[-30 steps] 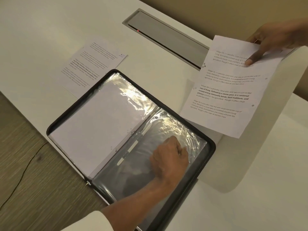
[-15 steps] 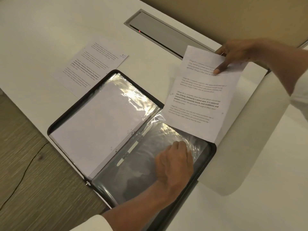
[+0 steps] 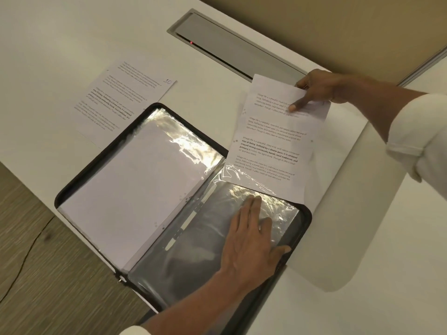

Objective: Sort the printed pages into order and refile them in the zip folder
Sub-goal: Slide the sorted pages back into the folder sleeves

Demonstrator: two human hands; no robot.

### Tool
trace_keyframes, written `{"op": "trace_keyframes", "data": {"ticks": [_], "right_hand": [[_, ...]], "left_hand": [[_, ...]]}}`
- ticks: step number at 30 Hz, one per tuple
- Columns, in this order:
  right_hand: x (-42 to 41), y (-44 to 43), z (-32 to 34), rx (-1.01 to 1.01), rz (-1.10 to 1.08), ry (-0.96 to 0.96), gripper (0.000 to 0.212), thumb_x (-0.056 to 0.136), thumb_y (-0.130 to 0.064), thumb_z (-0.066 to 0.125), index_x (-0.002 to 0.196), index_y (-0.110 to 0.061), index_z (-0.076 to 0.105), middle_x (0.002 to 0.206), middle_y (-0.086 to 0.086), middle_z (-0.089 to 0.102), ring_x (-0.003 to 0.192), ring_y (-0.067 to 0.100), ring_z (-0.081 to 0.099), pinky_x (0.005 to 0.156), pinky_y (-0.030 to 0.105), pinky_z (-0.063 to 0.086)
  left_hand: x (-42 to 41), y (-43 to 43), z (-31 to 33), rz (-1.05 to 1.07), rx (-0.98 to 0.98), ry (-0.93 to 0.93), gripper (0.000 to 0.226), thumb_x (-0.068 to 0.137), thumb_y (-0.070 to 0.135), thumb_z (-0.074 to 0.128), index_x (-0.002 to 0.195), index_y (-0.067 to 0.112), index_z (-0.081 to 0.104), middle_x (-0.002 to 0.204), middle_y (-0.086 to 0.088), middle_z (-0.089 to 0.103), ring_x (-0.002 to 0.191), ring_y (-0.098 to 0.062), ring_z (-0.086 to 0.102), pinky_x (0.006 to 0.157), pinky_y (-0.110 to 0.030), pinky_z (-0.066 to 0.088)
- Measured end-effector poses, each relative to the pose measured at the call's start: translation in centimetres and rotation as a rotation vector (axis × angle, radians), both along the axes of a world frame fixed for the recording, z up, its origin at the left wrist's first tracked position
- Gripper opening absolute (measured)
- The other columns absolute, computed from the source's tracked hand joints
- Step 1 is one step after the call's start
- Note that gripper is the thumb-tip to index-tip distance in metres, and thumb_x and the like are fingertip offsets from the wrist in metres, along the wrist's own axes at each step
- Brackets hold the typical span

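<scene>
A black zip folder [image 3: 305,221] lies open on the white table. Its left half shows a clear sleeve [image 3: 135,187] filled with blank-side pages. My left hand [image 3: 251,240] lies flat, fingers spread, on the empty clear sleeve [image 3: 198,252] of the right half. My right hand [image 3: 316,89] pinches the top edge of a printed page [image 3: 273,141], whose lower edge sits at the top opening of that sleeve. Another printed page [image 3: 121,100], marked 10 by hand, lies on the table beyond the folder's left half.
A grey metal cable hatch [image 3: 232,49] is set into the table behind the pages. The table's edge [image 3: 36,187] runs diagonally at the left, with wood-look floor and a thin cable [image 3: 26,257] below it.
My right hand has brought the printed page down and left to the top of the right sleeve. My left hand has gone from a loose fist to flat fingers on the sleeve.
</scene>
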State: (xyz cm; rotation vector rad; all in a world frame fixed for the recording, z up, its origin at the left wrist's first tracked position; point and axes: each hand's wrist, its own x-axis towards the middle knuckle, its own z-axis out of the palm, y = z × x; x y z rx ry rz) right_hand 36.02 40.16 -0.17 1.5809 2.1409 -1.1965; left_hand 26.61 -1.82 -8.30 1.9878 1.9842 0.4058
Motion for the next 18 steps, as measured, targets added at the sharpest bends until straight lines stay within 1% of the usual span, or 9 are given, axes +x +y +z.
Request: {"op": "trace_keyframes", "data": {"ticks": [3,5,7,9,11,12,14,16,18], "right_hand": [[0.4,0.2,-0.4,-0.030,-0.008,-0.003,0.036,0.069,-0.027,0.098,0.099,-0.019,0.081,0.106,0.007,0.079,0.089,0.027,0.075,0.078,0.039,0.062],[0.7,0.2,-0.2,-0.047,-0.012,-0.005,0.036,0.068,-0.027,0.098,0.099,-0.019,0.081,0.105,0.005,0.080,0.088,0.025,0.076,0.082,0.041,0.063],[1.0,0.1,0.1,-0.064,-0.005,-0.004,0.036,0.068,-0.026,0.097,0.099,-0.018,0.081,0.103,0.004,0.081,0.085,0.024,0.076,0.080,0.039,0.062],[1.0,0.0,0.3,-0.079,-0.002,-0.009,0.038,0.068,-0.026,0.097,0.101,-0.017,0.081,0.101,0.005,0.081,0.085,0.025,0.077,0.079,0.040,0.063],[1.1,0.0,0.4,-0.080,0.004,-0.003,0.042,0.066,-0.028,0.097,0.103,-0.017,0.081,0.101,0.005,0.081,0.085,0.025,0.078,0.079,0.039,0.063],[1.1,0.0,0.4,-0.074,0.007,0.000,0.044,0.064,-0.029,0.098,0.104,-0.017,0.081,0.102,0.005,0.081,0.086,0.026,0.078,0.079,0.039,0.063],[1.2,0.1,0.7,-0.062,0.007,0.004,0.046,0.063,-0.031,0.098,0.104,-0.018,0.082,0.101,0.005,0.081,0.091,0.029,0.078,0.084,0.044,0.064],[1.4,0.1,1.1,-0.069,0.002,0.013,0.045,0.063,-0.031,0.098,0.103,-0.019,0.082,0.101,0.005,0.081,0.095,0.033,0.078,0.088,0.050,0.064],[1.6,0.0,1.5,-0.095,-0.009,0.025,0.048,0.060,-0.032,0.098,0.104,-0.021,0.082,0.104,0.006,0.081,0.095,0.034,0.078,0.090,0.052,0.063]], "left_hand": [[-1.5,1.5,-0.1,0.065,0.049,-0.108,0.057,0.102,0.066,0.047,0.114,0.015,0.070,0.159,-0.016,0.043,0.155,-0.033,0.029,0.120,-0.053,0.035],[-3.2,3.6,-0.1,0.126,0.115,-0.137,0.047,0.100,0.060,0.058,0.108,0.015,0.071,0.152,-0.013,0.050,0.149,-0.032,0.037,0.116,-0.054,0.039],[-5.5,6.5,0.3,0.210,0.145,-0.134,0.039,0.097,0.054,0.066,0.107,0.016,0.070,0.145,-0.010,0.053,0.141,-0.028,0.043,0.112,-0.049,0.043],[-8.0,9.7,0.8,0.278,0.148,-0.141,0.035,0.095,0.050,0.069,0.109,0.018,0.067,0.133,-0.004,0.058,0.130,-0.023,0.047,0.105,-0.042,0.044],[-10.4,12.8,1.4,0.301,0.161,-0.193,0.033,0.092,0.044,0.073,0.109,0.017,0.066,0.116,0.000,0.064,0.116,-0.024,0.053,0.097,-0.041,0.045],[-11.4,14.3,1.6,0.308,0.142,-0.231,0.034,0.091,0.042,0.076,0.110,0.016,0.066,0.111,-0.001,0.066,0.112,-0.025,0.056,0.095,-0.042,0.046],[-13.0,17.0,1.7,0.308,0.039,-0.295,0.041,0.089,0.041,0.080,0.116,0.014,0.064,0.111,-0.001,0.068,0.108,-0.027,0.060,0.095,-0.045,0.049],[-14.0,19.1,1.7,0.291,-0.067,-0.367,0.047,0.086,0.039,0.083,0.120,0.015,0.061,0.111,0.002,0.068,0.105,-0.023,0.062,0.095,-0.046,0.052],[-14.5,20.6,1.7,0.264,-0.130,-0.409,0.053,0.084,0.037,0.086,0.123,0.015,0.058,0.109,0.005,0.068,0.100,-0.018,0.063,0.093,-0.045,0.054]]}}
